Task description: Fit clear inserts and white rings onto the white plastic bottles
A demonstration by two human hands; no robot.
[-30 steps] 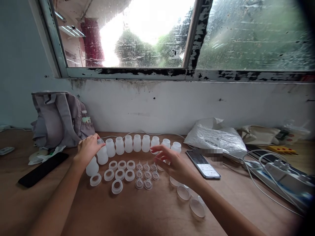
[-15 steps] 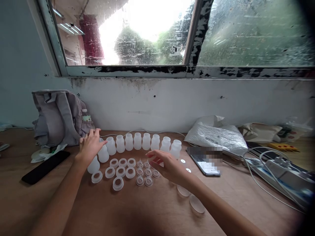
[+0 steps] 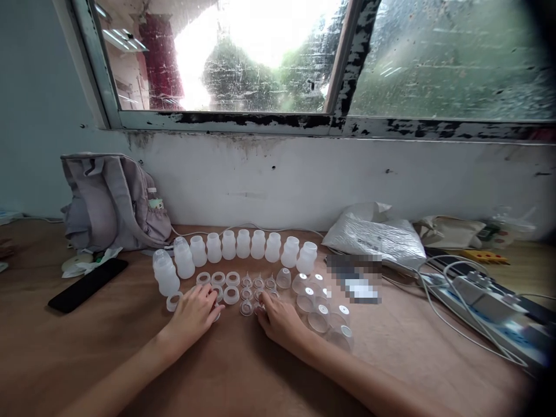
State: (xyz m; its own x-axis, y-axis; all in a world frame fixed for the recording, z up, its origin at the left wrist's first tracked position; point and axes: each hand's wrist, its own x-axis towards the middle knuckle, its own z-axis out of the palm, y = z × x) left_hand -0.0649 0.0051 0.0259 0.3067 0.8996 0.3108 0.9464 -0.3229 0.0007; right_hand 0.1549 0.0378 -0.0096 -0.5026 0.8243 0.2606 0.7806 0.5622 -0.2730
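My left hand (image 3: pixel 195 308) is low over the white screw rings (image 3: pixel 231 295), thumb and fingers closed around the edge of the nearest one, which it partly covers. My right hand (image 3: pixel 281 319) reaches in among the small clear bottle nipples (image 3: pixel 246 307), its thumb and fingertips pinched at one in the near row. Frosted baby bottles (image 3: pixel 243 244) stand upright in an arc behind them. The two leftmost, a nearer bottle (image 3: pixel 165 275) and its neighbour (image 3: pixel 185 259), carry tops. Clear dome caps (image 3: pixel 319 318) sit at the right, beside my right forearm.
A grey backpack (image 3: pixel 113 202) and a black phone (image 3: pixel 89 285) are on the left. Toward the right lie a partly blurred phone (image 3: pixel 358 289), a silvery plastic package (image 3: pixel 377 238) and a power strip (image 3: pixel 486 310) with looping white cables. The wall and window rise behind the table.
My left hand has come away from the leftmost bottles, down and right to the rings. My right hand has moved down slightly to the nipples, uncovering more of the caps.
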